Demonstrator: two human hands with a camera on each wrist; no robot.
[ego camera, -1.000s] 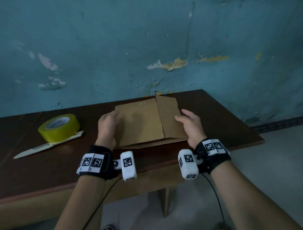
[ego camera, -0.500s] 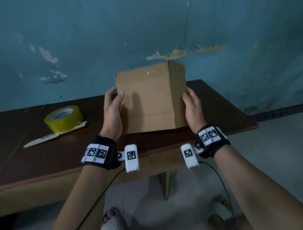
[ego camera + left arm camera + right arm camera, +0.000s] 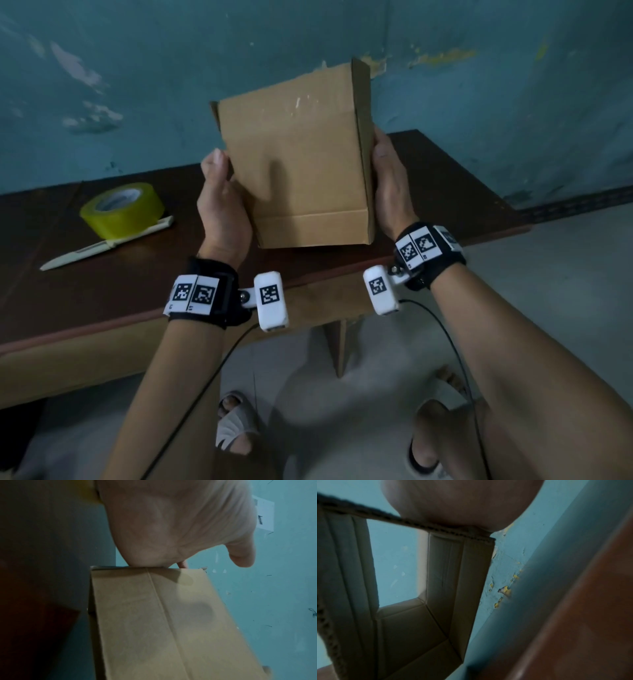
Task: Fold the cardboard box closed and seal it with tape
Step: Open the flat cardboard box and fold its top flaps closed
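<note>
While the cardboard box is hanging above the bench, unfolded, the left hand and right hand are gripping its sides; flaps need folding next

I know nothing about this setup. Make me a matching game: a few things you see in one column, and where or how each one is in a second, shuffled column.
Things:
1. box
2. tape
3. knife
4. left hand

Places or states:
A. lies on the table, partly under the tape
B. held up off the table between both hands
C. yellow roll resting on the table
D. on the box's left edge

Pairs: 1-B, 2-C, 3-A, 4-D
</note>
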